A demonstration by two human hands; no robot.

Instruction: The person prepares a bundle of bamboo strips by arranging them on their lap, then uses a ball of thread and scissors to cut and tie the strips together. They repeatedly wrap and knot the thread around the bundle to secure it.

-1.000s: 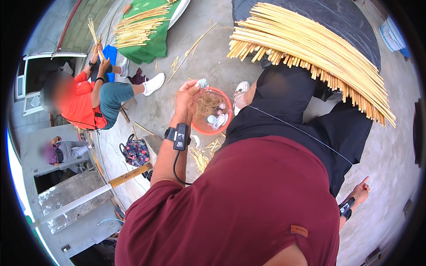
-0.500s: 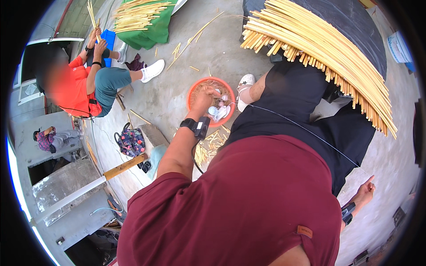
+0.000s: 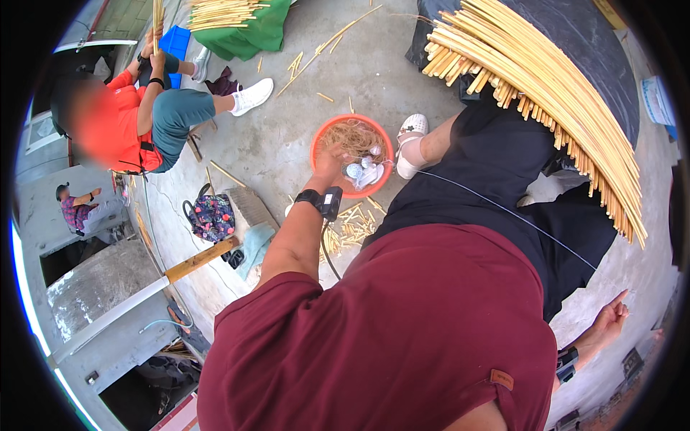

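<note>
My left hand (image 3: 330, 159) reaches down into the orange basin (image 3: 387, 144), among tan fibers (image 3: 348, 134) and pale balls of string (image 3: 353, 172); its fingertips are not clear. A thin string (image 3: 512, 205) runs from the basin's side across my dark trousers toward my right hand (image 3: 612, 316), out at the far right with index finger extended and the others curled on the string. A long row of pale sticks (image 3: 546, 86) lies on a black sheet (image 3: 614, 86) over and beyond my legs.
A person in orange (image 3: 129, 122) sits at left holding sticks; another (image 3: 79, 212) is farther back. Around them are sticks on green cloth (image 3: 248, 39), a blue crate (image 3: 176, 42), a flowered bag (image 3: 212, 219), a wooden bar (image 3: 194, 262), scattered stick pieces (image 3: 348, 219) and a white bucket (image 3: 654, 100).
My left hand has lowered from holding up a small ball of string into the basin. My right hand has shifted right and slightly down in the view.
</note>
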